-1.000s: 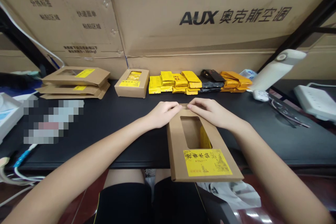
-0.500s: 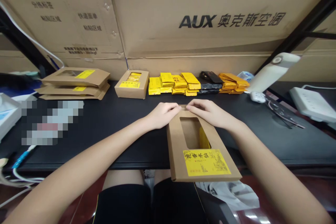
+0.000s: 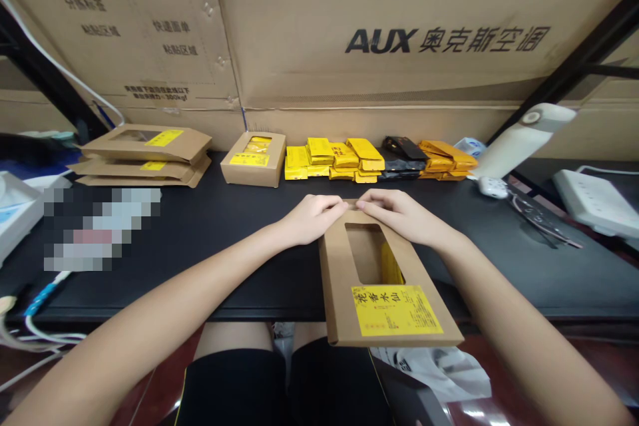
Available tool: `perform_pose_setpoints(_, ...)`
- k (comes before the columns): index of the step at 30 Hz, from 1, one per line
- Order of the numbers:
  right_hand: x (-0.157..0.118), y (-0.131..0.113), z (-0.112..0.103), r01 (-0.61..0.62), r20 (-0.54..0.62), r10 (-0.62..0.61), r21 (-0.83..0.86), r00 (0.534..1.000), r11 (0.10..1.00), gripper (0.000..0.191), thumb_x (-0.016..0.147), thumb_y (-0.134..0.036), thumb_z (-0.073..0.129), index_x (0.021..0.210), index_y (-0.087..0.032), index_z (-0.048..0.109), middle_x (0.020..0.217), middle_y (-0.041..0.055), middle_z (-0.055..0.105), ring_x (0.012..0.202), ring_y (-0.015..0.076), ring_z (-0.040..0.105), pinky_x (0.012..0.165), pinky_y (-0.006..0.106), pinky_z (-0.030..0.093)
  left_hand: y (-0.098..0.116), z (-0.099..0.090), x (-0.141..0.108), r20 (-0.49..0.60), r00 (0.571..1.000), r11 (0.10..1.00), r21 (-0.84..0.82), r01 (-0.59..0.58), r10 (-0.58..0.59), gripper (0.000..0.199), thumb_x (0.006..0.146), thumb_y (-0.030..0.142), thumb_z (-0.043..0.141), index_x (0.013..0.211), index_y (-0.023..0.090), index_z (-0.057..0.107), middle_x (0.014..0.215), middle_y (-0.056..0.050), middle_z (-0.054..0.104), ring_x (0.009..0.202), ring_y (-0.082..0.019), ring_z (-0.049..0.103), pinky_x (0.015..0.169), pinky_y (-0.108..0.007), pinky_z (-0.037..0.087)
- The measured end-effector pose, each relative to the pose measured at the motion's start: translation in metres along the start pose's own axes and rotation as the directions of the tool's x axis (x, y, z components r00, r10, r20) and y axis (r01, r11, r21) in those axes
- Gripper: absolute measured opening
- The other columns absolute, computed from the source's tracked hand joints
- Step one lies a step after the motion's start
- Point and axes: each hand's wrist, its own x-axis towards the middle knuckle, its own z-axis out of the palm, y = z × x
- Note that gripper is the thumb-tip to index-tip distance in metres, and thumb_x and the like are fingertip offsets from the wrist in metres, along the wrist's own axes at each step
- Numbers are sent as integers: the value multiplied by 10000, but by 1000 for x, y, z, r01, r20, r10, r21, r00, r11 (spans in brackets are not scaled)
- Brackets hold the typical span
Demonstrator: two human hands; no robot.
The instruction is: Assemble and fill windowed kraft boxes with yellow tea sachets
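Note:
A brown cardboard box (image 3: 343,299) with a cut-out window and a yellow label lies at the front edge of the black table, its near end jutting over the edge. Through the window a yellow packet (image 3: 392,265) shows inside. At the box's far end my left hand (image 3: 317,216) is closed, fingers pinching the left side of the end flap. My right hand (image 3: 394,213) grips the same end from the right, its fingers bent over the edge. The two hands' fingertips nearly meet, and the flap between them is mostly hidden.
Flattened window boxes (image 3: 190,146) are stacked at the back left, beside a formed box (image 3: 254,175). Yellow packets (image 3: 319,150), black packets (image 3: 399,163) and orange packets (image 3: 444,156) line the back. At right are a white bottle (image 3: 519,140), glasses (image 3: 542,219) and a power strip (image 3: 594,203).
The view has shifted very slightly, so the background sits a little differently. Both hands stay at the box's far end, and the box has hardly moved.

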Motion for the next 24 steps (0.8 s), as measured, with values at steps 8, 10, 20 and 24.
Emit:
perform_pose_setpoints(8,1,1,0,0,8,0,5,1000,1000,349,880,-499,536,883,-180,676,875,64,728,832,249,642,750,348,470,-1,0,0,2,1000,1000,-8,-5,5,367,937,385,368,713,157,548,752,3,605,741,-144,526,691,-264,360)
perform_pose_setpoints(10,1,0,0,-4,10,4,9,1000,1000,348,881,-500,535,881,-181,673,873,63,727,833,249,642,754,349,469,0,0,0,1,1000,1000,-6,-4,4,367,936,385,370,710,156,547,742,5,599,737,-144,526,689,-264,361)
perform_pose_setpoints(20,0,0,0,-5,18,5,2,1000,1000,369,891,-509,520,891,-169,664,890,74,718,843,253,637,761,354,469,1,0,0,4,1000,1000,0,-5,5,364,938,376,367,717,155,554,748,3,609,736,-144,528,686,-262,365)
perform_pose_setpoints(24,-1,0,0,-9,18,9,-6,1000,1000,375,894,-518,514,897,-174,664,900,75,720,852,255,639,770,357,474,0,0,0,2,1000,1000,-1,-5,5,365,937,380,370,710,156,547,746,4,602,735,-143,522,686,-262,362)
